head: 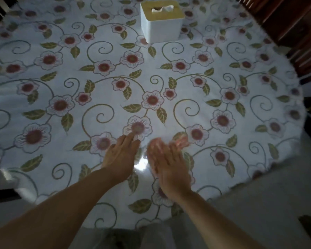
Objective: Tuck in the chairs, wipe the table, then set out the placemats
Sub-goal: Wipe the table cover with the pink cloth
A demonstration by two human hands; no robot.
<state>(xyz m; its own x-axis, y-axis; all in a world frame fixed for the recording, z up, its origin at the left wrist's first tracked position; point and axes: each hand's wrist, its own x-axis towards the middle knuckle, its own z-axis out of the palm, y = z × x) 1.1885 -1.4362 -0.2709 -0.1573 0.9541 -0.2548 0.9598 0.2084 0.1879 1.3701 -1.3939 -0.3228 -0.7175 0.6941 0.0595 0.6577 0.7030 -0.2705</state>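
Observation:
A round table (43, 51) fills the view, covered by a glossy white cloth printed with red flowers, green leaves and curling vines. My left hand (121, 155) lies over the near middle of the cloth with its fingers straight and pointing away from me, fingertips on a flower. My right hand (166, 162) is just to its right, fingers straight and spread, blurred by motion, above or on the cloth. Neither hand holds anything. No wiping cloth or placemat shows.
A white tissue box (161, 22) with a tan lid stands at the far middle of the table. Dark wooden chair parts (294, 29) show at the top right and the top left corner. Pale floor (258, 203) lies at the lower right.

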